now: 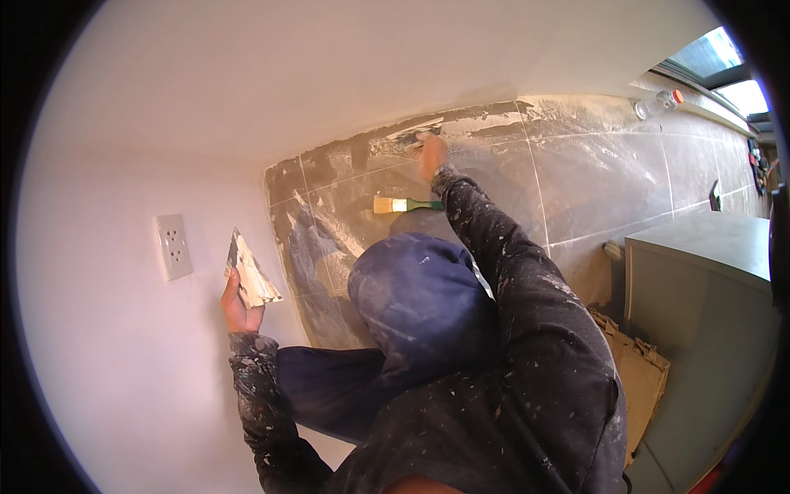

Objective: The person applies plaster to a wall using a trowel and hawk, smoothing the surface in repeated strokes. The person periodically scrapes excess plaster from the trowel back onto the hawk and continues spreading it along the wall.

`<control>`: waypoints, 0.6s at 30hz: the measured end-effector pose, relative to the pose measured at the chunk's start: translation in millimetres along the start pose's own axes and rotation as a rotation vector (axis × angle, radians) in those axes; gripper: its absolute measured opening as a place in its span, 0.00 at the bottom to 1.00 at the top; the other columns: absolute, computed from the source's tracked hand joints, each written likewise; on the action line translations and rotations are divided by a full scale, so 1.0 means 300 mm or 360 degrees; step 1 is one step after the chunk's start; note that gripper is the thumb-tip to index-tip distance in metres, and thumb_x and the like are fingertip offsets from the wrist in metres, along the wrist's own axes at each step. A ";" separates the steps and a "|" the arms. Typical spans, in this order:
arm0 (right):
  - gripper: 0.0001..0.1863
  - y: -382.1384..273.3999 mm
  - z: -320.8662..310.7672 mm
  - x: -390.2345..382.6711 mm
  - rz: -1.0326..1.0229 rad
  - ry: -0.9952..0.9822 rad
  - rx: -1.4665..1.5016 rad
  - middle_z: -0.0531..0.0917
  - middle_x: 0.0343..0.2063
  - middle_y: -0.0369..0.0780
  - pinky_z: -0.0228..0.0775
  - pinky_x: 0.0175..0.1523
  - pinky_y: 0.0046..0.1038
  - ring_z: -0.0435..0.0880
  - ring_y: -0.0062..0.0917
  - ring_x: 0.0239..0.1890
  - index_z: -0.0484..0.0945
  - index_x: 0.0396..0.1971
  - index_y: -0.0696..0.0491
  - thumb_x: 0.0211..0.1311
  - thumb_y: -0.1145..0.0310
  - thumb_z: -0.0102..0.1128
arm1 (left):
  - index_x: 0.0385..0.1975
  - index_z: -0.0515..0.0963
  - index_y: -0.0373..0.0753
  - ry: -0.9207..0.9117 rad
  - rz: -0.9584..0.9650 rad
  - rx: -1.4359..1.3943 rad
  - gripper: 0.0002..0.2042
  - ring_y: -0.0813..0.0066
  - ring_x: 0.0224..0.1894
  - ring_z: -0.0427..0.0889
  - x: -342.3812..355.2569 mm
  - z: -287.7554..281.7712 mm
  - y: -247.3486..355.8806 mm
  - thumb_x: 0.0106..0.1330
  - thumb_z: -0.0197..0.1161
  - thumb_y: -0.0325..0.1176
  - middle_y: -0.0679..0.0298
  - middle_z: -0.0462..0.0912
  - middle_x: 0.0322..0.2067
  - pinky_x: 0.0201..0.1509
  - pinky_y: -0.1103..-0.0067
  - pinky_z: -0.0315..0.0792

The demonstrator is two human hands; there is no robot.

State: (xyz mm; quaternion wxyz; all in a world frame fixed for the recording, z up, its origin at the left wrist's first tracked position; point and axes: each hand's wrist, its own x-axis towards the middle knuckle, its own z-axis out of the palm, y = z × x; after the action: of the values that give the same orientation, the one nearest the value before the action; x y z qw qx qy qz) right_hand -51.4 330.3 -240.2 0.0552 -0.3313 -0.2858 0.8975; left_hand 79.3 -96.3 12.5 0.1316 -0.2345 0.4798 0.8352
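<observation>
My left hand (237,306) grips a triangular scraper (251,272) coated with cream-coloured paste, held beside the white wall on the left. My right hand (432,158) is closed on a metal putty knife (415,132), reaching to the top edge of the grey tiles (580,177), where they meet white wall and show pale smears of filler. Below that hand a paintbrush (391,204) with pale bristles and a green handle lies on the tiles. My bent knee (411,296) in blue trousers is between my arms, and both of my sleeves are spattered with white.
A white socket plate (171,245) is on the left wall (115,329). At the right stand a grey cabinet (699,329) and a torn cardboard piece (638,379) beside it. A clear bottle with a red cap (658,104) lies near a dark-framed window (712,62).
</observation>
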 end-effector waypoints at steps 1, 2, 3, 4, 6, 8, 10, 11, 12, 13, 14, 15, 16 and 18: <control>0.08 -0.021 -0.014 0.024 -0.0015 -0.0001 -0.0021 0.77 0.37 0.41 0.78 0.41 0.30 0.80 0.29 0.40 0.75 0.36 0.61 0.58 0.74 0.56 | 0.57 0.69 0.36 0.0002 0.0001 0.0004 0.18 0.67 0.49 0.79 0.000 0.002 0.000 0.71 0.54 0.36 0.60 0.79 0.49 0.55 0.69 0.73; 0.08 -0.038 -0.021 0.044 -0.0104 -0.0005 -0.0183 0.77 0.37 0.41 0.78 0.42 0.31 0.79 0.29 0.40 0.75 0.36 0.61 0.58 0.73 0.57 | 0.57 0.69 0.36 0.0027 0.0011 0.0016 0.18 0.67 0.49 0.79 0.001 0.005 0.001 0.71 0.54 0.36 0.60 0.79 0.49 0.55 0.69 0.73; 0.09 -0.051 -0.025 0.058 -0.0218 -0.0068 -0.0325 0.77 0.37 0.42 0.78 0.43 0.31 0.79 0.30 0.41 0.75 0.36 0.61 0.58 0.72 0.58 | 0.57 0.69 0.36 0.0007 0.0014 0.0009 0.18 0.67 0.49 0.79 0.002 0.008 0.001 0.71 0.54 0.36 0.60 0.79 0.49 0.55 0.69 0.73; 0.10 -0.063 -0.020 0.076 -0.0154 0.0060 -0.0422 0.77 0.37 0.42 0.78 0.43 0.32 0.79 0.30 0.41 0.74 0.37 0.61 0.58 0.71 0.59 | 0.57 0.69 0.36 0.0015 0.0023 0.0007 0.18 0.67 0.50 0.79 0.000 0.011 0.001 0.71 0.54 0.36 0.60 0.79 0.49 0.56 0.69 0.73; 0.13 -0.078 -0.007 0.108 -0.0005 0.0192 -0.0139 0.76 0.37 0.42 0.78 0.45 0.33 0.78 0.32 0.42 0.73 0.39 0.61 0.58 0.69 0.61 | 0.57 0.69 0.36 0.0017 0.0029 -0.0008 0.18 0.67 0.50 0.78 -0.002 0.013 0.001 0.71 0.55 0.35 0.60 0.79 0.49 0.56 0.69 0.72; 0.19 -0.082 0.014 0.132 0.0126 0.0224 0.0033 0.76 0.38 0.42 0.77 0.47 0.34 0.78 0.33 0.43 0.69 0.45 0.61 0.58 0.68 0.62 | 0.57 0.69 0.36 -0.0007 0.0030 -0.0029 0.18 0.67 0.50 0.78 -0.003 0.011 0.002 0.71 0.55 0.35 0.60 0.79 0.50 0.56 0.69 0.72; 0.25 -0.073 0.047 0.127 0.0052 -0.0027 0.0052 0.77 0.39 0.42 0.77 0.49 0.34 0.79 0.33 0.44 0.64 0.53 0.61 0.58 0.69 0.61 | 0.58 0.69 0.36 -0.0024 0.0033 -0.0033 0.18 0.67 0.50 0.78 -0.005 0.009 0.002 0.70 0.55 0.35 0.60 0.79 0.50 0.56 0.69 0.72; 0.28 -0.065 0.070 0.106 0.0013 -0.0151 0.0062 0.77 0.39 0.42 0.77 0.49 0.34 0.79 0.33 0.44 0.61 0.56 0.61 0.58 0.69 0.61 | 0.58 0.69 0.36 -0.0040 0.0046 -0.0032 0.18 0.68 0.50 0.78 -0.007 0.010 0.003 0.70 0.55 0.35 0.60 0.79 0.50 0.56 0.69 0.72; 0.32 -0.063 0.098 0.074 -0.0029 -0.0273 0.0072 0.77 0.39 0.42 0.77 0.50 0.34 0.79 0.33 0.45 0.58 0.60 0.61 0.59 0.69 0.61 | 0.58 0.69 0.36 -0.0040 0.0045 -0.0045 0.18 0.68 0.50 0.78 -0.007 0.014 0.004 0.70 0.55 0.35 0.60 0.79 0.50 0.56 0.69 0.72; 0.35 -0.072 0.129 0.034 -0.0050 -0.0269 0.0067 0.77 0.40 0.43 0.76 0.51 0.34 0.79 0.33 0.45 0.55 0.64 0.60 0.59 0.69 0.60 | 0.57 0.69 0.36 -0.0044 0.0052 -0.0059 0.18 0.68 0.50 0.78 -0.007 0.022 0.005 0.70 0.55 0.35 0.60 0.79 0.50 0.56 0.70 0.72; 0.30 -0.065 0.170 -0.034 -0.0385 -0.0588 -0.0323 0.78 0.42 0.46 0.77 0.47 0.32 0.80 0.31 0.43 0.61 0.60 0.60 0.58 0.70 0.59 | 0.57 0.69 0.36 -0.0073 0.0061 -0.0069 0.18 0.68 0.51 0.78 -0.009 0.035 0.005 0.70 0.55 0.35 0.60 0.79 0.50 0.56 0.70 0.72; 0.29 -0.066 0.216 -0.115 -0.0333 -0.0596 -0.0605 0.78 0.45 0.47 0.77 0.46 0.31 0.81 0.31 0.43 0.62 0.60 0.60 0.59 0.71 0.58 | 0.57 0.69 0.37 -0.0053 0.0068 -0.0090 0.18 0.67 0.51 0.78 -0.013 0.053 0.007 0.70 0.55 0.36 0.60 0.79 0.49 0.57 0.69 0.72; 0.28 -0.073 0.270 -0.207 -0.0415 -0.0795 -0.0715 0.78 0.47 0.49 0.77 0.46 0.30 0.81 0.31 0.42 0.64 0.60 0.59 0.59 0.72 0.57 | 0.57 0.69 0.37 -0.0055 0.0086 -0.0106 0.18 0.67 0.51 0.78 -0.015 0.076 0.013 0.70 0.55 0.36 0.60 0.79 0.49 0.57 0.69 0.72; 0.31 -0.158 0.385 -0.365 -0.0285 -0.0986 -0.1009 0.76 0.51 0.50 0.76 0.50 0.31 0.80 0.34 0.47 0.61 0.64 0.57 0.59 0.74 0.55 | 0.57 0.69 0.37 -0.0074 0.0119 -0.0166 0.18 0.67 0.53 0.78 -0.022 0.136 0.026 0.70 0.56 0.36 0.60 0.79 0.50 0.58 0.68 0.72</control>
State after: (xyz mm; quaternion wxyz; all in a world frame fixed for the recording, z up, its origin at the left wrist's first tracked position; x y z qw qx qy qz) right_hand -43.0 283.2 -81.2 -0.0596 -0.0217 -0.5772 0.8142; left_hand 70.6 -65.1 39.2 0.0990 -0.2034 0.4409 0.8686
